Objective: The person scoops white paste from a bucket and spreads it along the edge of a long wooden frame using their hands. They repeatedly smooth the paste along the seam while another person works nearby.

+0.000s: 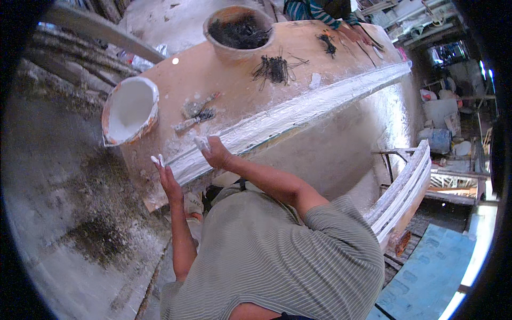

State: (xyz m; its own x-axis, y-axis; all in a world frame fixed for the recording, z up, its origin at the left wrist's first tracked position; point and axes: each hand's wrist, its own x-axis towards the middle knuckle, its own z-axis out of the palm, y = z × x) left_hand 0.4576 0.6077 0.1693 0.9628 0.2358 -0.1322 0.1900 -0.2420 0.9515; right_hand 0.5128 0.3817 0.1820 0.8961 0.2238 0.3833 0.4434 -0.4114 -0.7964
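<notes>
Neither grip closes on anything: our left hand is open, white-smeared fingers raised just off the white ridge of the big orange mould. Our right hand, at three o'clock from the left, presses white-coated fingertips onto that ridge. Two paste-caked brushes lie at twelve o'clock of the hands; a white-lined round opening sits at ten.

A round white-lined tub sits left of caked brushes on the large orange fibreglass mould; behind them lies a bowl of black fibres.
</notes>
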